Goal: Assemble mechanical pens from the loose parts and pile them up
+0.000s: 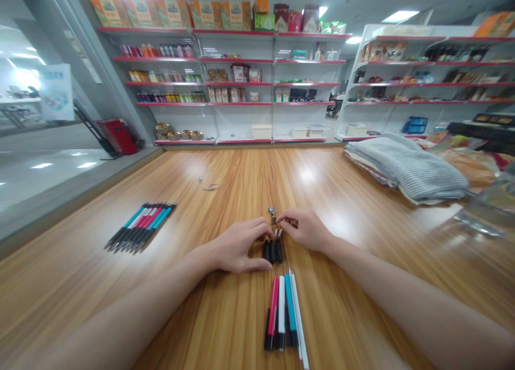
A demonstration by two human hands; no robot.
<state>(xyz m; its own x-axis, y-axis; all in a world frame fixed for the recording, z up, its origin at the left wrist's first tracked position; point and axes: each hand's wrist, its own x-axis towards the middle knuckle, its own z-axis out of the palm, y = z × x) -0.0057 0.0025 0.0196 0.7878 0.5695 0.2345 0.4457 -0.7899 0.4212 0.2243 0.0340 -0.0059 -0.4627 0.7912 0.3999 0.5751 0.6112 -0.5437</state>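
My left hand (241,245) lies beside three short black pen grips (272,251), its thumb and forefinger spread around their near and far ends. Small pale tips show at the grips' far ends. My right hand (308,228) has its thumb and forefinger drawn into a pinch just beyond them. Whatever is between those fingertips is too small to make out. Small metallic parts (272,213) lie by the right fingertips. Closer to me are a pink pen barrel (273,305), a white pen barrel (281,305), a blue pen barrel (290,305) and thin white refills (298,322).
A row of several pens (140,227) lies at the left of the wooden table (225,316). A wire-like ring (212,186) is farther back. Folded striped cloth (410,163) and a clear container (488,209) are at right. Stocked shelves (233,104) stand behind the table.
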